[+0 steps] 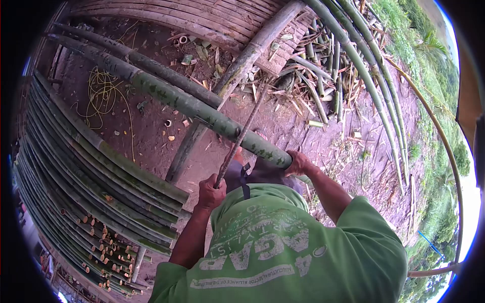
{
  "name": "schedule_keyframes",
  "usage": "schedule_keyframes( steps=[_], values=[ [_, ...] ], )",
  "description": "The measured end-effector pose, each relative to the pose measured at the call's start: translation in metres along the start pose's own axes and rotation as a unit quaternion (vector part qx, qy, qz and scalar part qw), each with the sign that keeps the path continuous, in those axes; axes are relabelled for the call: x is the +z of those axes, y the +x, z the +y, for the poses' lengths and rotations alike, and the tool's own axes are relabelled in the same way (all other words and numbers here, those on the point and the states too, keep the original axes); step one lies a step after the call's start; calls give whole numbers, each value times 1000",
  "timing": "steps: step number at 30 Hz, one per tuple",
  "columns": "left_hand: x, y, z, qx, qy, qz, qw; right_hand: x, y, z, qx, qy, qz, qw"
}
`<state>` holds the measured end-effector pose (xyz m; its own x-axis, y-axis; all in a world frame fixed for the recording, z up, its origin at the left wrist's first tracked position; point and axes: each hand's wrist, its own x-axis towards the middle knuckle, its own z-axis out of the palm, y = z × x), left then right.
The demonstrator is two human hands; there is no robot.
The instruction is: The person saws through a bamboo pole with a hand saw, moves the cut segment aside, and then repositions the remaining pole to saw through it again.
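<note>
We clasp a bamboo pole [202, 112] by its near end in our right grip [299, 164], while our left grip [211, 193] (to its left) wraps round a stick [242, 135] slanting across the pole.

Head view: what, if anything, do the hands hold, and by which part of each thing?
The left hand grips the rod by its near end; the right hand grips the pole at its near end.

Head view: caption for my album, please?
Left hand gripping a long rod, right hand on the end of a bamboo pole.
</note>
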<state>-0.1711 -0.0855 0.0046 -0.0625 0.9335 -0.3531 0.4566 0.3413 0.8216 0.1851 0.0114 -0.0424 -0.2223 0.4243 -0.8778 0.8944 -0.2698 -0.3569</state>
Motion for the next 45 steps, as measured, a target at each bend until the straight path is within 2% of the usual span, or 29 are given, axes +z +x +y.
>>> schedule_keyframes(
  steps=[3, 4, 6, 7, 11, 14, 22, 25, 30, 33, 35, 38, 41, 42, 44, 45],
  values=[
    [26, -7, 17, 11, 3, -9, 1000, -3, -5, 30, -9, -36, -24, 999],
    [32, -7, 24, 20, 13, -9, 1000, -14, -10, 14, -12, -86, -32, 996],
    [41, -9, 38, 25, 33, -2, 999, -10, 15, 3, -62, -91, 7, 994],
    [46, -9, 45, 22, 42, 7, 999, -15, 16, -21, -125, -55, 14, 991],
    [56, -8, 77, 0, 86, 12, 996, 3, 41, -65, -57, -94, 63, 992],
    [60, -12, 90, -40, 138, -3, 990, 15, 42, -59, -54, -87, 91, 991],
    [80, -12, 97, -45, 214, 7, 976, 24, 69, -44, -88, -40, 124, 988],
    [90, -27, 100, -36, 218, 30, 975, 23, 66, -41, -91, -55, 108, 989],
    [63, -111, 118, -92, 256, 26, 962, 23, 67, -34, -99, -55, 103, 988],
    [52, -127, 144, -131, 255, 12, 958, 31, 71, -34, -100, -43, 100, 989],
    [61, -100, 133, -113, 250, 12, 962, 32, 82, -31, -106, -40, 115, 987],
    [103, 9, 112, -90, 222, -2, 971, 37, 84, -29, -115, -51, 111, 986],
    [107, 22, 117, -91, 254, -29, 963, 22, 70, -34, -103, -55, 85, 990],
    [98, 3, 126, -88, 249, -25, 964, 28, 67, -33, -100, -53, 87, 990],
    [69, -51, 155, -175, 272, -58, 944, 18, 71, -37, -107, -48, 101, 988],
    [57, -78, 165, -181, 271, -56, 944, 20, 71, -37, -105, -34, 88, 990]
  ],
)
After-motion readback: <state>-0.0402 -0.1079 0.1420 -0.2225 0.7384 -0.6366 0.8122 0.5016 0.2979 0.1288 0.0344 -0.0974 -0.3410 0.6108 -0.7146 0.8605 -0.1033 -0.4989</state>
